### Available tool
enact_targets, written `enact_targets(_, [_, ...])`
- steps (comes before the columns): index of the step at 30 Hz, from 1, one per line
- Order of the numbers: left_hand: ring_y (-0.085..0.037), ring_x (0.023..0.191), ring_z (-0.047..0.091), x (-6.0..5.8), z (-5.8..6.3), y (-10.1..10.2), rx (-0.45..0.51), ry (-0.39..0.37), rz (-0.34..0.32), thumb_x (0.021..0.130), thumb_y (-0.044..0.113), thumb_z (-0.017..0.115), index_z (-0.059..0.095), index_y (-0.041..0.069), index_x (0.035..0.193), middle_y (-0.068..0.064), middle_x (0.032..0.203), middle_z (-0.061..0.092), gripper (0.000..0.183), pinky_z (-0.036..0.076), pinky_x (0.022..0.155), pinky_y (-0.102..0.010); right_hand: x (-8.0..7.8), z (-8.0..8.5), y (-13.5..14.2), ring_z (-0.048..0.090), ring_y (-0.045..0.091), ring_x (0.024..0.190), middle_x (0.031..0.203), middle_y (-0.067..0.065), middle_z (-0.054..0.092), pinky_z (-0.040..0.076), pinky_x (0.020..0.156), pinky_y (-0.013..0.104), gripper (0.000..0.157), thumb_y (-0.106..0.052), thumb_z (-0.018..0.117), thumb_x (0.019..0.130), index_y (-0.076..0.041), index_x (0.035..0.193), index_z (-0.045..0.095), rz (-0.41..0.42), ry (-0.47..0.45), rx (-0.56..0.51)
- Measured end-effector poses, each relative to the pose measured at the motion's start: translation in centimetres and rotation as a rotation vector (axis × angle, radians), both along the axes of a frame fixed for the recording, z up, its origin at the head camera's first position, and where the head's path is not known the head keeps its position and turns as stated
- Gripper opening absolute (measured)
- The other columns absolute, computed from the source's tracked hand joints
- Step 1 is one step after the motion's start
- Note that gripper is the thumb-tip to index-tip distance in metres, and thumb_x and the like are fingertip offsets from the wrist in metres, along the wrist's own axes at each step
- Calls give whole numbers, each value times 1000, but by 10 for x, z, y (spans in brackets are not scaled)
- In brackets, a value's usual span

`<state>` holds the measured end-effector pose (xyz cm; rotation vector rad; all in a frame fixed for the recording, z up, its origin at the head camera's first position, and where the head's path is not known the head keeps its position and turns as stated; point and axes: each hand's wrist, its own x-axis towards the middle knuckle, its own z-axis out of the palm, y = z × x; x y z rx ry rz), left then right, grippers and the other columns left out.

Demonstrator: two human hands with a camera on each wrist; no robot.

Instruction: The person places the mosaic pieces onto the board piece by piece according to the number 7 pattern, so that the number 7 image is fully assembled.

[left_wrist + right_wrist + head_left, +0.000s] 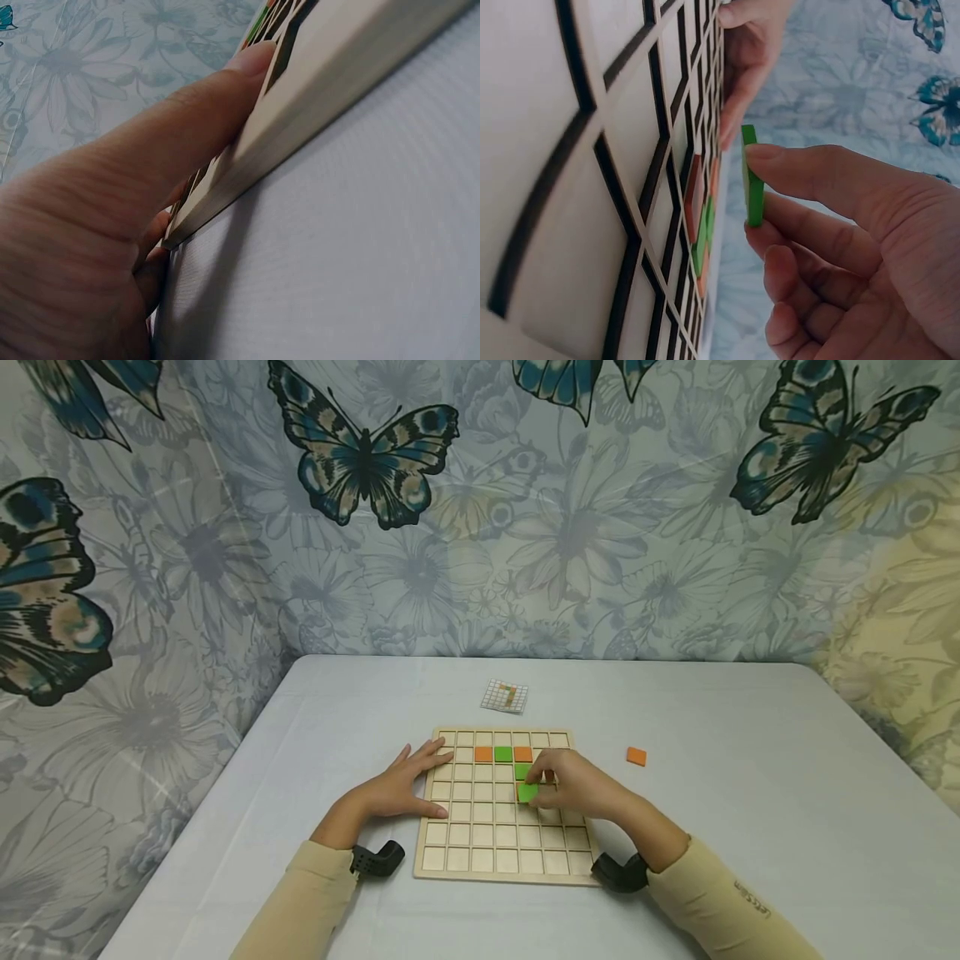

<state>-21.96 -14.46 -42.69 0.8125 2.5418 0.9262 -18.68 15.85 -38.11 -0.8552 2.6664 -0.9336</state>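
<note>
My right hand (573, 785) pinches a green square tile (754, 180) between thumb and fingers, a little above the wooden grid board (480, 860). Spread over the board's left edge, my left hand (397, 785) rests with its thumb (251, 60) on the rim. One row of the board holds an orange tile (483, 754), a green tile (502, 754) and another orange tile (522, 754). Below the last of these lies a further green tile (521, 772). In the right wrist view an orange-red tile (693, 199) sits in a nearer cell, mostly covered by the held tile in the head view.
A loose orange tile (636, 757) lies on the white tabletop (750, 760), right of the board. Behind the board is a small gridded card (504, 696) with a bent brownish pattern. Butterfly-printed cloth (570, 543) hangs behind the table.
</note>
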Motion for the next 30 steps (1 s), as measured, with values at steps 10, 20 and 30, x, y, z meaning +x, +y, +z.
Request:
enact_targets(10, [-29,146,2,-1,-1,0,5,3,-7,71,44,78,34,16,146,-4,158,9,91,-6,117,-52,4,-5,-6,51,10,75,88,-2,62,46,61,19,17,-11,77,74,-7,89,70,14,0,50])
enact_targets(20, [-29,146,2,-1,-1,-1,4,9,-3,70,44,78,35,17,145,-4,158,9,91,-6,117,-53,6,-7,-8,48,8,69,82,-2,60,44,57,17,16,-10,77,73,-7,87,69,31,-4,78])
enact_targets(30, [-30,146,0,-1,-2,-1,-3,4,4,70,45,78,34,18,146,-3,158,8,91,-5,117,-54,7,-10,-8,48,9,69,81,-2,60,43,58,17,16,-10,77,74,-8,87,68,39,0,92])
